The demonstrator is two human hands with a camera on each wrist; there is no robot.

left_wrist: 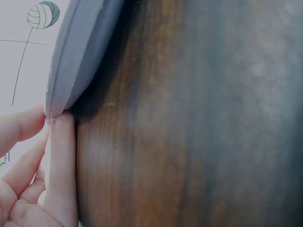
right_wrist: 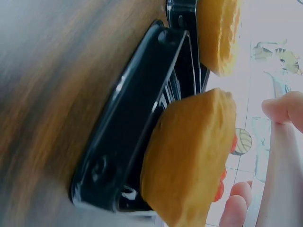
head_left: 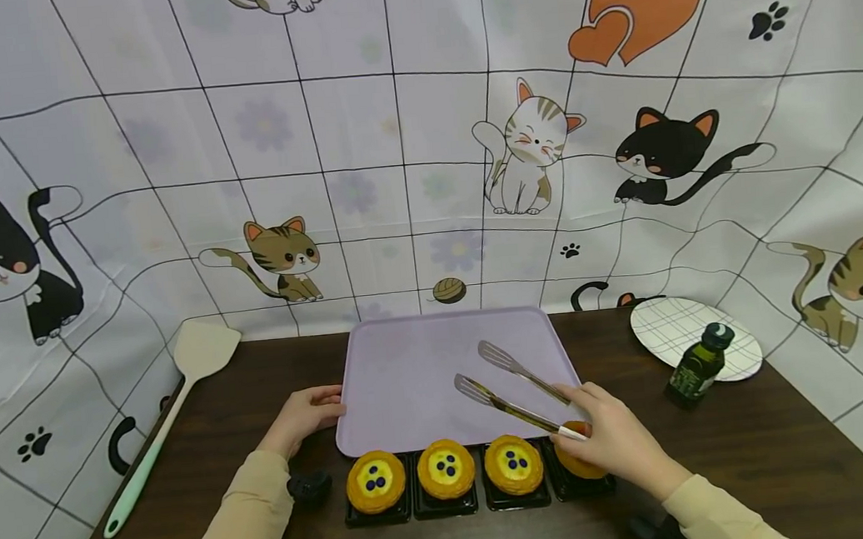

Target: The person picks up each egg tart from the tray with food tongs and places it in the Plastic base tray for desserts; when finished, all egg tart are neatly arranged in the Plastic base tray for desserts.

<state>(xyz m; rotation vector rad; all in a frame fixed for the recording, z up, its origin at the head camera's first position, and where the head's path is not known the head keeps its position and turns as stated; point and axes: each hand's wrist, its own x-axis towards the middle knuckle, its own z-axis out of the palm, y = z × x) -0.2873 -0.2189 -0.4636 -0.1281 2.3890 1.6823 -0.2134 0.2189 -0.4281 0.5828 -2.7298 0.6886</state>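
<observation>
My left hand (head_left: pixel 305 422) pinches the left edge of a pale purple tray (head_left: pixel 409 380); in the left wrist view the tray rim (left_wrist: pixel 78 61) sits between thumb and fingers. My right hand (head_left: pixel 614 430) holds metal tongs (head_left: pixel 519 405), whose slotted ends are spread apart above the tray. Along the tray's near side stand several tarts in black plastic holders, including a tart with dark blue dots (head_left: pixel 445 469). The rightmost tart (head_left: pixel 576 465) is partly hidden under my right hand. Up close in the right wrist view, this tart (right_wrist: pixel 184 156) shows red bits on top and sits in its black holder (right_wrist: pixel 128 113).
A spatula (head_left: pixel 160 430) with a cream head and green handle leans at the left. At the right, a dark green bottle (head_left: pixel 700 368) stands in front of a white checked plate (head_left: pixel 664 320). A cat-patterned sheet (head_left: pixel 362 141) covers the walls behind the brown table (head_left: pixel 723 458).
</observation>
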